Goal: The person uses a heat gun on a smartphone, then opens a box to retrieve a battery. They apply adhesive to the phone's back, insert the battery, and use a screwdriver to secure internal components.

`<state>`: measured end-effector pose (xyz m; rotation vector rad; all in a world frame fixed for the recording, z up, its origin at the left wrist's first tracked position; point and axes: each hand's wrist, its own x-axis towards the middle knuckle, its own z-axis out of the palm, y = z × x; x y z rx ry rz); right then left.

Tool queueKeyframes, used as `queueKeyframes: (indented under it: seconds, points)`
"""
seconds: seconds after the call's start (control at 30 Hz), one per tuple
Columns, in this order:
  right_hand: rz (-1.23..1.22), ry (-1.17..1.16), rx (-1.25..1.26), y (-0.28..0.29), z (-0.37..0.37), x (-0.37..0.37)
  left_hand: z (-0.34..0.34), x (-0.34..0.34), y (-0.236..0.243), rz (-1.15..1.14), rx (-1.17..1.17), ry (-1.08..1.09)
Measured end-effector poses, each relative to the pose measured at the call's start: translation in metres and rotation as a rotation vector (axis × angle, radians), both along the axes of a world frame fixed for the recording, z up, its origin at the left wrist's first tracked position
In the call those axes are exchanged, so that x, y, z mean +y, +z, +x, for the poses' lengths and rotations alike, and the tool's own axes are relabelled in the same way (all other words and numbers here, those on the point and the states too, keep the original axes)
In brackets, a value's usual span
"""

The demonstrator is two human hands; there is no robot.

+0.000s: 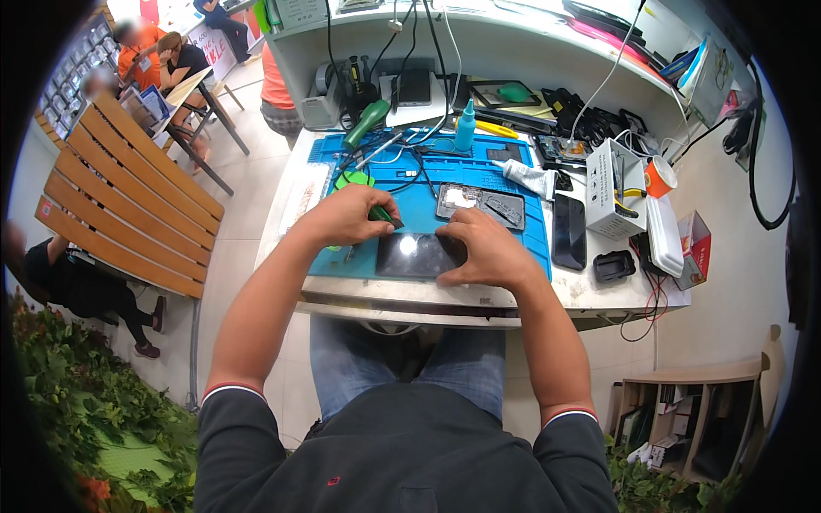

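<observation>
The phone (416,255) is black and glossy, lying flat on the blue mat (530,231) near the desk's front edge. The screwdriver (382,215) has a green handle and is tilted above the phone's left corner.

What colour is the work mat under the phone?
Blue mat, clearest in the head view, beneath the dark phone.

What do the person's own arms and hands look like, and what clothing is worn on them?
Both forearms are bare. The left hand and right hand have no gloves, and no rings or watch show. The dark sleeves end above the elbows, each cuff edged with thin white and red stripes.
</observation>
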<state>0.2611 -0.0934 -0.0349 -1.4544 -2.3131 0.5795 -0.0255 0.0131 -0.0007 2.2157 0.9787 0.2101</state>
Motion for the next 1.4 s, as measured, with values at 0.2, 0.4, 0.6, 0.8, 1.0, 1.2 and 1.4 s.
queueKeyframes:
  seconds: [0.2,0.4,0.6,0.8,1.0,1.2,1.4]
  points:
    - [0.002,0.011,0.005,-0.003,0.001,0.001,0.014,0.011,0.007,0.122,0.205,-0.156]
    - [0.026,0.006,0.017,-0.005,0.002,-0.001,0.034,0.013,0.022,0.178,0.406,-0.242]
    - [0.017,0.006,0.033,-0.003,0.002,-0.001,0.043,0.009,0.028,0.159,0.452,-0.229]
    - [0.108,0.037,0.041,-0.013,0.005,0.0,0.04,0.016,0.013,0.193,0.41,-0.289]
    - [0.098,0.065,0.05,-0.015,0.004,0.006,0.033,0.025,0.0,0.253,0.398,-0.317]
    - [0.029,0.046,-0.035,-0.008,0.006,0.004,0.036,0.022,0.014,0.217,0.391,-0.329]
    - [-0.048,0.045,-0.111,0.003,-0.001,0.007,0.034,0.023,0.011,0.203,0.414,-0.343]
